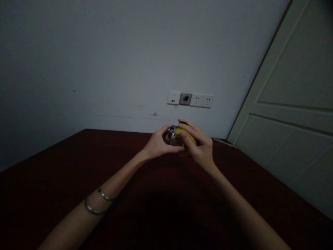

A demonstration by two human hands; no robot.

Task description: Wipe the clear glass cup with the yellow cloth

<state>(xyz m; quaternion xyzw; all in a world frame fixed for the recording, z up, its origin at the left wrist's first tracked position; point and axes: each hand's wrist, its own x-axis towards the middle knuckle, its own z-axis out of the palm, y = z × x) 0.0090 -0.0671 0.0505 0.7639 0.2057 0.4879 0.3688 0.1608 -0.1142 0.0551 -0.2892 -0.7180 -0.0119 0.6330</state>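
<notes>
My left hand (161,140) curves around a clear glass (173,137), its thumb and fingers on either side. The glass is tilted, with its open end hidden, and dark red shows through it. In my right hand (199,140) is a yellow sponge (188,135) with a dark edge along its top, pressed against the right end of the glass. The fingers cover much of the sponge. Both hands meet just above the far part of the dark red table (117,173).
A white wall (117,62) rises behind the table, with a row of sockets (199,100) low on it. To the right stands a pale panelled door (293,128). A thin pale strip (225,142) lies at the table's far right edge. Two bracelets (93,210) circle my left forearm.
</notes>
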